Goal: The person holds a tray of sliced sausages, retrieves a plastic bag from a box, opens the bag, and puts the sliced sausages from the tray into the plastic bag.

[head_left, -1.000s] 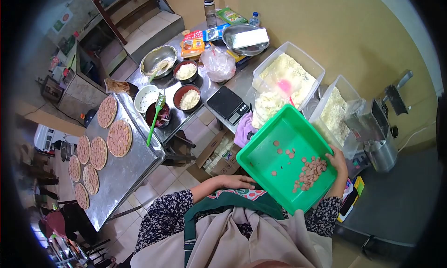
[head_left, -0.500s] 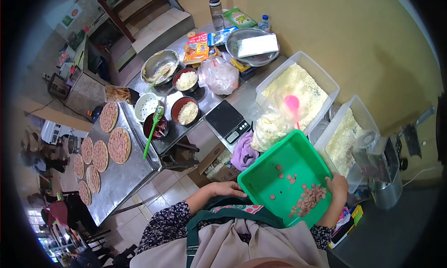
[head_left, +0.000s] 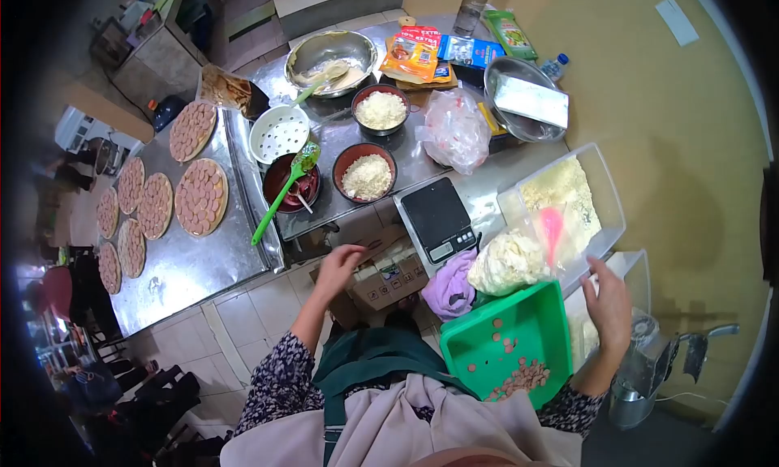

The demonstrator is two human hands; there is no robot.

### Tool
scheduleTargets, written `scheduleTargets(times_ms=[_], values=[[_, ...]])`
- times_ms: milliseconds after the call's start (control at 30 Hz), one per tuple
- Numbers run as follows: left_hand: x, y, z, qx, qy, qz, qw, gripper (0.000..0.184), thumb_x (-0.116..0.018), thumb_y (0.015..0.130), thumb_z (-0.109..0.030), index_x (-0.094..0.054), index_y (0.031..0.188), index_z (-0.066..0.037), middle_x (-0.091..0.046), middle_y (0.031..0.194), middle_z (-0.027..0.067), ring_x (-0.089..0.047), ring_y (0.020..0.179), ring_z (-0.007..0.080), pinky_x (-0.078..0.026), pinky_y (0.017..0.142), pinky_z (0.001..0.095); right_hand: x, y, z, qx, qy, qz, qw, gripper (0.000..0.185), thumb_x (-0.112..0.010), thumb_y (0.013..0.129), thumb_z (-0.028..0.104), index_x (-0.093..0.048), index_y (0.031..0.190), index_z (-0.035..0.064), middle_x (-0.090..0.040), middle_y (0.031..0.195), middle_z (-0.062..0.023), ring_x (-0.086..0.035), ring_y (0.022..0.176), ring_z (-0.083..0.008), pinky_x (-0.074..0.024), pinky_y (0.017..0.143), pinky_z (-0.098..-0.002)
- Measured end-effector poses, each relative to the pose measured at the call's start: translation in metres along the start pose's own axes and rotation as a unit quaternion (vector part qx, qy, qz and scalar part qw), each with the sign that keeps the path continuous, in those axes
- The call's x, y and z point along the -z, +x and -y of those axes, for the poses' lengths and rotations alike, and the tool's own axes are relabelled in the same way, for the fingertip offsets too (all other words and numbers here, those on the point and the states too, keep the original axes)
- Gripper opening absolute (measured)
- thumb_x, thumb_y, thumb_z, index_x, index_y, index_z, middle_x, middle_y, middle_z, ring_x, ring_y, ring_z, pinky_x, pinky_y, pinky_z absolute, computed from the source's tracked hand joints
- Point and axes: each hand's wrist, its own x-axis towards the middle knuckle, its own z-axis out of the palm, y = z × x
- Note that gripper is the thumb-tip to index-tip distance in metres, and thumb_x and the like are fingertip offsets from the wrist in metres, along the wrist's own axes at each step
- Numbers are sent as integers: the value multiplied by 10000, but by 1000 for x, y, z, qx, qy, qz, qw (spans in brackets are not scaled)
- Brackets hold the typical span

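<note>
One green tray [head_left: 535, 329] lies unheld between left fingers [head_left: 352, 254] and right fingers [head_left: 596, 272].

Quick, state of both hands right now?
Left hand: loosely open, nothing seen in it.
Right hand: open, nothing seen in its grip, near the green tray.
</note>
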Motion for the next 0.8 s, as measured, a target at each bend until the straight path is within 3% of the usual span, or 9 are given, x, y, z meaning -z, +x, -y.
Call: scheduleTargets(times_ms=[67,100,233,333,500,567,600,700,800], values=[[27,-8,12,-168,151,-111,968,144,-616,883,-100,-697,988,-44,-669,1023,113,-631,980,290,-500,859,366,7,46,26,80,-78,-60,992,363,-632,896,219,-607,1227,72,-672,1072,-205,-652,936,-369,-504,789,-457],[44,-15,11,-187,235,-109,948,105,-628,858,-86,-693,935,-57,-671,1037,99,-617,1015,294,-487,889,389,9,73,38,98,-88,-63,989,363,-639,891,213,-606,1222,67,-673,1046,-195,-649,918,-372,-503,781,-460],[106,-17,40,-249,439,-25,863,140,-648,850,-142,-662,978,-90,-657,1042,47,-587,1132,254,-387,1065,465,3,188,82,180,-123,-95,971,364,-667,861,177,-610,1204,69,-677,1014,-158,-647,887,-364,-506,774,-448],[136,-11,73,-258,521,63,811,144,-613,873,-182,-659,980,-98,-653,1035,47,-581,1150,244,-357,1105,473,-22,271,106,240,-136,-132,952,359,-677,842,144,-623,1190,77,-672,1051,-145,-638,955,-341,-500,819,-439],[141,-7,60,-262,520,140,801,128,-597,865,-185,-657,945,-105,-651,991,52,-587,1132,236,-360,1106,453,-69,378,136,262,-164,-123,943,300,-642,860,136,-651,1156,86,-627,1196,-130,-597,1112,-303,-456,923,-474],[150,-8,50,-185,515,193,815,153,-617,851,-172,-661,989,-123,-662,1000,31,-588,1138,210,-373,1091,455,-92,407,147,270,-263,-113,919,280,-576,898,164,-655,1160,99,-617,1220,-132,-586,1145,-302,-442,926,-521],[157,-7,61,-238,542,185,784,162,-624,845,-174,-662,997,-130,-659,997,23,-592,1134,193,-387,1075,449,-107,424,145,272,-263,-110,919,280,-576,898,164,-655,1160,99,-617,1220,-132,-586,1145,-302,-442,926,-521],[164,-4,59,-303,522,172,779,168,-632,845,-175,-660,1005,-136,-656,995,17,-594,1130,183,-397,1067,449,-135,462,151,305,-322,-169,880,277,-500,941,201,-671,1139,109,-606,1245,-146,-569,1178,-319,-407,982,-544],[162,-4,60,-295,508,166,792,182,-657,837,-188,-653,1015,-149,-660,1017,12,-597,1123,181,-406,1060,452,-141,476,169,245,-335,-50,908,306,-444,975,231,-685,1125,115,-558,1346,-152,-510,1274,-324,-340,1072,-544]])
